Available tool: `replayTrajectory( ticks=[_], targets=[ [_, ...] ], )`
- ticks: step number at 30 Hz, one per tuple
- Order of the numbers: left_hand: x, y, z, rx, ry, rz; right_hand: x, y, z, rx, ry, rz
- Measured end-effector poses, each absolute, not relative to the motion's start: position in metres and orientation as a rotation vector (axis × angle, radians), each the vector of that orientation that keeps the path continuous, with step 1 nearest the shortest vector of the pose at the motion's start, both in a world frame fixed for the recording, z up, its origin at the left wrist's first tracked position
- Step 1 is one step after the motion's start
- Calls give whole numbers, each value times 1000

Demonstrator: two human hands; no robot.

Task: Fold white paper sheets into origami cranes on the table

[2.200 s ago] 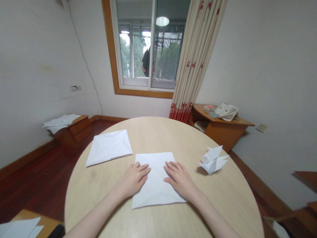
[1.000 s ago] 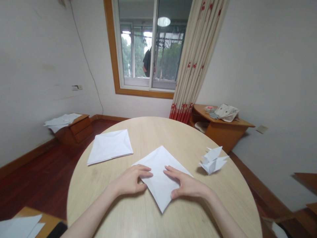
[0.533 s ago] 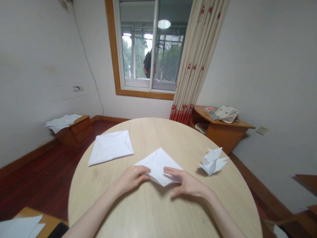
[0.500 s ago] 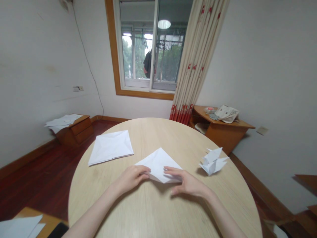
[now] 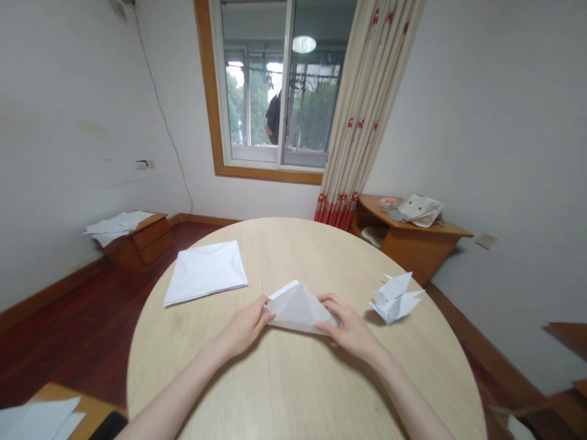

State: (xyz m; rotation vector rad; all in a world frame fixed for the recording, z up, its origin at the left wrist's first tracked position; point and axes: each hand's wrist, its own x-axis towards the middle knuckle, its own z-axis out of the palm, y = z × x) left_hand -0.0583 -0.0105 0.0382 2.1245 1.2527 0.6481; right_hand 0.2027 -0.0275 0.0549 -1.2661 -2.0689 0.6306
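Between my hands is a folded sheet of white paper (image 5: 298, 308), its peak pointing away from me and its long lower edge toward me. My left hand (image 5: 251, 322) pinches the paper's left corner between thumb and fingers. At the right corner my right hand (image 5: 343, 321) grips it, with the thumb on the near face and the fingers behind. To the right lie folded paper pieces (image 5: 395, 299) with pointed tips, bunched together. A stack of white paper (image 5: 206, 272) rests at the left of the table.
The round wooden table (image 5: 293, 391) fills the middle. Beyond it stand a small drawer cabinet (image 5: 153, 238) with papers on top at left, and a corner desk (image 5: 408, 244) with a cloth bag (image 5: 420, 209) at right. A patterned curtain (image 5: 362, 116) hangs beside the window.
The paper has gone from a flat diamond shape to a tilted, triangular one with its near part lifted. My right hand has closed around its right corner; my left keeps hold of the left corner.
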Motion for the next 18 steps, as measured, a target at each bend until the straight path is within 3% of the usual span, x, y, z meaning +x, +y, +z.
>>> replayTrajectory(
  ticks=[10, 18],
  targets=[
    [-50, -4, 21, 2182, 1232, 964, 200, -19, 28, -1384, -2006, 487],
    [-45, 1, 14, 2263, 1486, 958, 200, -11, 16, -1529, -1966, 365]
  ],
)
